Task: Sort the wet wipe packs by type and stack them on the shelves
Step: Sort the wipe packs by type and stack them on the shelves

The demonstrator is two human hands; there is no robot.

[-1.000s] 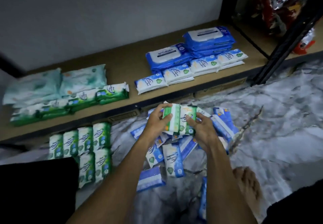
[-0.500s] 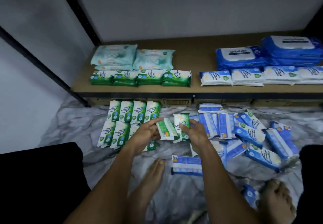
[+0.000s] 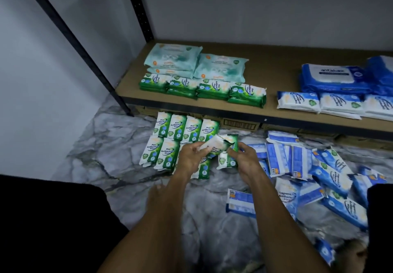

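Note:
My left hand (image 3: 192, 159) grips a green pine wipe pack (image 3: 212, 145) that is tilted, its pale side up. My right hand (image 3: 244, 162) holds a second green pack (image 3: 228, 157) just beside it. Both hover over the floor next to two rows of green packs (image 3: 180, 136) lying face up. On the shelf (image 3: 276, 77) lie green packs (image 3: 202, 87), pale teal packs (image 3: 195, 64), small blue-and-white packs (image 3: 319, 103) and big blue packs (image 3: 333, 77). Loose blue packs (image 3: 314, 172) are scattered on the floor to the right.
A black shelf upright (image 3: 138, 11) and a diagonal brace (image 3: 74, 38) stand at the left. The floor is grey marbled tile (image 3: 110, 145). My bare feet (image 3: 157, 196) and dark-clothed knees (image 3: 49, 219) fill the lower corners.
The view has swung left and both hands have carried the two green packs left, from over the blue pile to beside the green rows on the floor.

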